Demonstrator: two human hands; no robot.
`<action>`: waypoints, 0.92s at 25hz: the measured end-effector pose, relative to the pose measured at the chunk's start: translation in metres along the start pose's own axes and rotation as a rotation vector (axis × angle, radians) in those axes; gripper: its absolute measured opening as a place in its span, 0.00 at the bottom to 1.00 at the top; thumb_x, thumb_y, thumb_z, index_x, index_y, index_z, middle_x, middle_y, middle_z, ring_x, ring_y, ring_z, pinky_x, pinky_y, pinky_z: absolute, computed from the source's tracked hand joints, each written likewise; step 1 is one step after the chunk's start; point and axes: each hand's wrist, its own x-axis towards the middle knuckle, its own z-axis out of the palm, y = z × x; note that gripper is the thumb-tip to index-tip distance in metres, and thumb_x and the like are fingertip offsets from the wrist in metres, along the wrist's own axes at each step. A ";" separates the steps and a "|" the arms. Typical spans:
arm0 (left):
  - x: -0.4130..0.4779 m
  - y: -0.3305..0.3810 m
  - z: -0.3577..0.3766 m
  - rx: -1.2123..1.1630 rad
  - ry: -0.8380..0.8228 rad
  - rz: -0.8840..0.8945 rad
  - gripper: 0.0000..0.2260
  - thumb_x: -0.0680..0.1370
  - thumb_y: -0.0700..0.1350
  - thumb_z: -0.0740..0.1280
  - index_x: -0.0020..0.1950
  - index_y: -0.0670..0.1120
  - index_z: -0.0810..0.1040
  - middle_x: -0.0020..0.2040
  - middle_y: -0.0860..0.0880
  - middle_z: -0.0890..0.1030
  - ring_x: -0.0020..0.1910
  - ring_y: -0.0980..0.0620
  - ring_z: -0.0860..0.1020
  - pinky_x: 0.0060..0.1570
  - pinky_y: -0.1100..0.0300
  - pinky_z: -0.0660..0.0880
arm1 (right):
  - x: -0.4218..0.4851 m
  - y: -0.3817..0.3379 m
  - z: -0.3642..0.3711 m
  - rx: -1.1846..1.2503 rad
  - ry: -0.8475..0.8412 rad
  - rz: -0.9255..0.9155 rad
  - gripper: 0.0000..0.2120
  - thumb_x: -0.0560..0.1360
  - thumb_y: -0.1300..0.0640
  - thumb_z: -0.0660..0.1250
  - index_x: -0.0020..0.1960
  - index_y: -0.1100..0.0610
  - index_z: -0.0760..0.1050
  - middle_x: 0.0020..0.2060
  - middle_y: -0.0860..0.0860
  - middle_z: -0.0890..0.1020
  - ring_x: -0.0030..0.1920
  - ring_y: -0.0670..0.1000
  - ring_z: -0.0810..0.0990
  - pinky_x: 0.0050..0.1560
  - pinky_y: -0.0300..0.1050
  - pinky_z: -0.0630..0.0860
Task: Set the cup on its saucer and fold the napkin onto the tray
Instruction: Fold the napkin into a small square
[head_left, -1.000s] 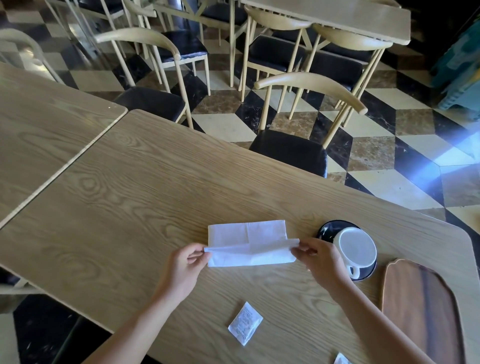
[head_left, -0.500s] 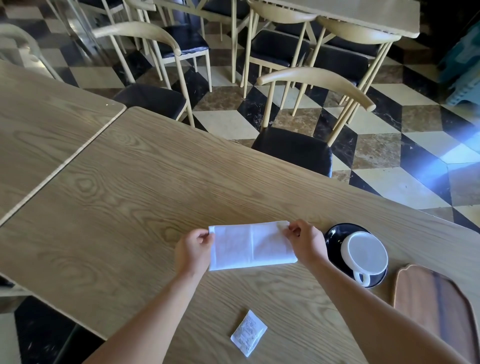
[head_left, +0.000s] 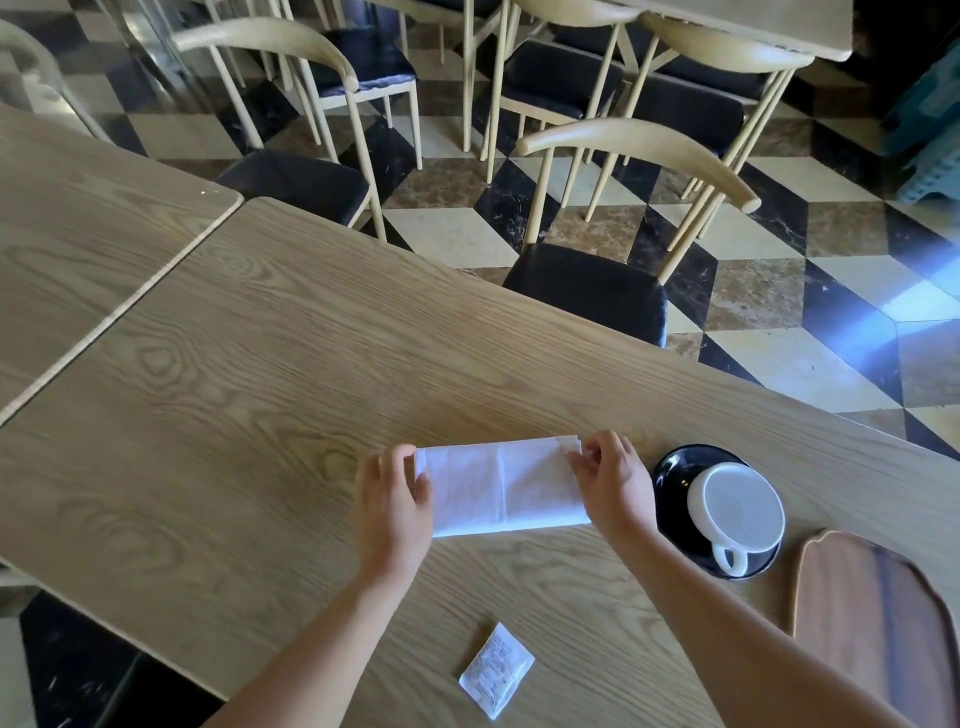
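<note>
Wooden table (head_left: 260, 364), café chairs beyond. Napkin (head_left: 501, 486) lies flat between my hands, folded to long strip. Left hand (head_left: 395, 501) pins its 9 o'clock end, right hand (head_left: 613, 480) pinches far corner at 3 o'clock. Align edges, press crease firmly. Cup (head_left: 735, 509) sits on saucer (head_left: 675, 467); tray (head_left: 872, 618) waits at 4 o'clock.

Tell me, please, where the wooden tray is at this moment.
In the head view the wooden tray lies at the table's lower right, just right of the black saucer that holds the white cup; it holds nothing.
</note>
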 end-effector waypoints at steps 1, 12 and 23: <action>-0.007 -0.001 0.000 0.086 -0.011 0.161 0.15 0.73 0.40 0.69 0.60 0.43 0.76 0.55 0.43 0.77 0.55 0.41 0.76 0.53 0.48 0.74 | -0.009 -0.002 0.001 -0.082 0.071 -0.123 0.07 0.76 0.53 0.67 0.52 0.55 0.75 0.49 0.50 0.79 0.48 0.56 0.77 0.41 0.50 0.76; -0.018 -0.021 0.023 0.514 -0.384 0.418 0.33 0.79 0.63 0.52 0.79 0.46 0.53 0.80 0.42 0.53 0.80 0.44 0.49 0.75 0.42 0.56 | -0.026 -0.003 0.050 -0.522 -0.197 -0.394 0.36 0.80 0.34 0.41 0.80 0.56 0.49 0.80 0.51 0.50 0.79 0.53 0.41 0.77 0.58 0.46; -0.035 0.001 -0.001 0.095 -0.236 0.088 0.31 0.72 0.40 0.73 0.73 0.37 0.66 0.74 0.34 0.65 0.73 0.34 0.64 0.69 0.40 0.67 | -0.030 0.004 0.032 -0.491 -0.191 -0.323 0.40 0.79 0.33 0.45 0.80 0.58 0.44 0.80 0.52 0.43 0.79 0.58 0.37 0.78 0.60 0.43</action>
